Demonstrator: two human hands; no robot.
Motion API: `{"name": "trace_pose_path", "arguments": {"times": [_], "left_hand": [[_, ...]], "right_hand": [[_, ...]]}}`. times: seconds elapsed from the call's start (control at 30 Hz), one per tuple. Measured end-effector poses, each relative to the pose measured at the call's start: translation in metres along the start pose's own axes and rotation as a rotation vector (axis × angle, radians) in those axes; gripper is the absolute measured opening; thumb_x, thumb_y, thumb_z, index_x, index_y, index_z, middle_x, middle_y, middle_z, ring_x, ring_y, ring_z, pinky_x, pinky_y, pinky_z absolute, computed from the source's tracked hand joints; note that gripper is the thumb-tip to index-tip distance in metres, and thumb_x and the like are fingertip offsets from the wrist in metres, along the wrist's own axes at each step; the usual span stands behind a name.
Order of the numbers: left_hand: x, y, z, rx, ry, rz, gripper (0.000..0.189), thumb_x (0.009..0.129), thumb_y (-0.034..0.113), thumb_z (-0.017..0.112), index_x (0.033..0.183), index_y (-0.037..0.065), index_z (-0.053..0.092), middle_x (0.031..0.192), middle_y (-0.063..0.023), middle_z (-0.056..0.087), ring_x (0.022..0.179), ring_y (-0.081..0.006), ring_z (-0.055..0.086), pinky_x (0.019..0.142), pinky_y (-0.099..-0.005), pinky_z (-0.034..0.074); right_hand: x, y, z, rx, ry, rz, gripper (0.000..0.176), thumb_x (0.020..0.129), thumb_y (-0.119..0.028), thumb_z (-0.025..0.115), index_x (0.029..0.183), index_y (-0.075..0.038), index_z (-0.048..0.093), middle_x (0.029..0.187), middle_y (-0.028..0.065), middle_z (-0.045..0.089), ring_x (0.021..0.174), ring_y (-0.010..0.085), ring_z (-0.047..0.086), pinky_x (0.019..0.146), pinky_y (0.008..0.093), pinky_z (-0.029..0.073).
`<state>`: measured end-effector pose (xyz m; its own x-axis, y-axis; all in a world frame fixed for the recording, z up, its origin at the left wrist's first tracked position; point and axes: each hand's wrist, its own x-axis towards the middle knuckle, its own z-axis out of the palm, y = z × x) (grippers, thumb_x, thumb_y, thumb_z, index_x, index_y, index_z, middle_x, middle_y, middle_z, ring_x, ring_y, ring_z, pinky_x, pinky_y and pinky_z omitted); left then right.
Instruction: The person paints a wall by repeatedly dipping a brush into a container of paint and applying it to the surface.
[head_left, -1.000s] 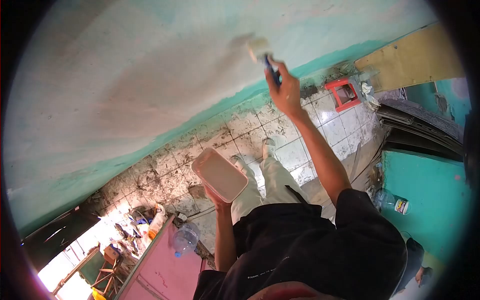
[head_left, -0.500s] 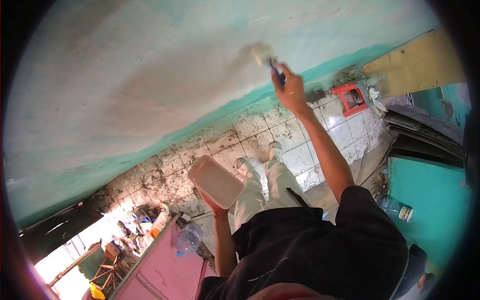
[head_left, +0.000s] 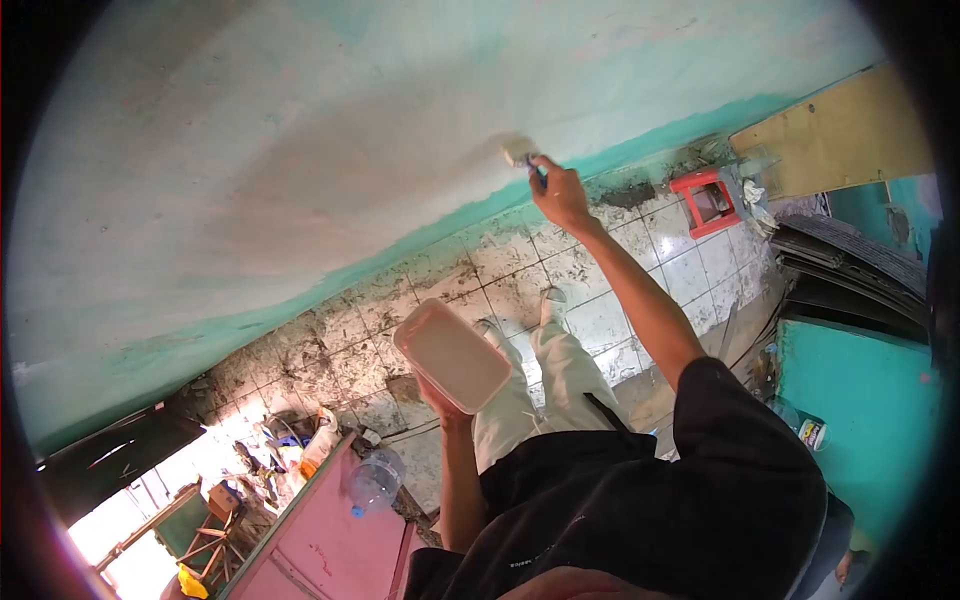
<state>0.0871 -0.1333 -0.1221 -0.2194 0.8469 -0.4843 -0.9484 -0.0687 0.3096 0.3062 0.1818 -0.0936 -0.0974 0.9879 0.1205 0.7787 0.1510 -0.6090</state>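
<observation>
clearly, brush (head_left: 518, 153) near teal edge (head_left: 484, 206), tub (head_left: 455, 358) well apart

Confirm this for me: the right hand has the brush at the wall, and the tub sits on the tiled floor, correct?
No, the tub is not on the tiled floor: the head view shows the left hand holding it up. The right hand does have the brush at the wall.

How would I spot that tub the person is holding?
Find the large wall, then the stained tiled floor along its base. Over that floor, the left hand holds the tub. It is pale, rectangular and round-cornered, unlike the clear, rounded bottle on the pink surface.
</observation>
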Motion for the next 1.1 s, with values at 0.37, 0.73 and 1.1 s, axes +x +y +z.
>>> {"name": "trace_pose_path", "arguments": {"times": [0.37, 0.73, 1.1], "left_hand": [[-0.013, 0.007, -0.021, 0.135, 0.195, 0.000, 0.059, 0.101, 0.051, 0.041, 0.141, 0.009, 0.047, 0.130, -0.0108, 0.059, 0.117, -0.0312, 0.060, 0.097, -0.0481, 0.053], [-0.014, 0.011, -0.065, -0.005, 0.121, 0.026, 0.060, 0.101, 0.053, 0.039, 0.143, 0.011, 0.044, 0.132, -0.0105, 0.058, 0.118, -0.0307, 0.059, 0.099, -0.0497, 0.051], [-0.003, -0.001, -0.031, -0.005, 0.012, 0.008, 0.057, 0.102, 0.053, 0.040, 0.141, 0.011, 0.047, 0.128, -0.0084, 0.060, 0.114, -0.0298, 0.061, 0.095, -0.0497, 0.054]], "right_hand": [[0.027, -0.016, 0.016, 0.227, 0.477, -0.272, 0.015, 0.091, -0.007, 0.065, 0.106, -0.003, 0.066, 0.086, 0.0172, 0.069, 0.070, 0.0343, 0.068, 0.062, 0.0406, 0.054], [0.012, -0.104, -0.090, 0.279, 0.425, -0.178, 0.029, 0.093, -0.007, 0.066, 0.121, -0.007, 0.067, 0.064, 0.0099, 0.065, 0.050, 0.0103, 0.055, 0.052, 0.0264, 0.049], [0.014, -0.003, 0.013, -0.072, -0.071, 0.059, 0.024, 0.090, -0.020, 0.065, 0.110, -0.008, 0.069, 0.074, 0.0188, 0.068, 0.071, 0.0362, 0.070, 0.065, 0.0488, 0.054]]}}
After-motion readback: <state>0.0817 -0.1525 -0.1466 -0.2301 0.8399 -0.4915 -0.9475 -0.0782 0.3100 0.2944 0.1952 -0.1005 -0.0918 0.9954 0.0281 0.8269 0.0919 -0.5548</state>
